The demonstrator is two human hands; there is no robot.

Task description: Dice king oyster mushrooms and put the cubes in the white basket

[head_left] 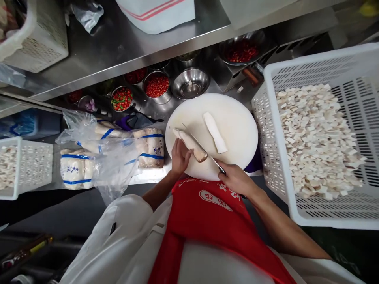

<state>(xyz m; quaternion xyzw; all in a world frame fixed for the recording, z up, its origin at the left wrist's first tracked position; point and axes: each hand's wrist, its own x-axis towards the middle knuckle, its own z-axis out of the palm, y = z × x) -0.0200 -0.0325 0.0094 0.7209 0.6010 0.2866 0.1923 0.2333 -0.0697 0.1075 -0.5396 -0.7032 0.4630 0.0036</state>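
Note:
My left hand [180,157] is closed on a king oyster mushroom [192,145] lying on the round white cutting board [239,118]. The mushroom's brown cap end points toward my right hand. In my right hand [235,177] is a knife [218,165], gripped by its dark handle. Its thin blade lies along the far side of the mushroom; whether it has cut in, I cannot tell. A long white mushroom piece [214,132] rests on the board beyond the blade, apart from both hands.
A large white basket [278,157] of cut mushroom pieces stands right. Bagged mushrooms [151,148] lie left of the board. Behind are a metal bowl [202,81] and containers of chopped red peppers [156,86]. A steel shelf [118,51] overhangs the back. Another basket [35,163] is far left.

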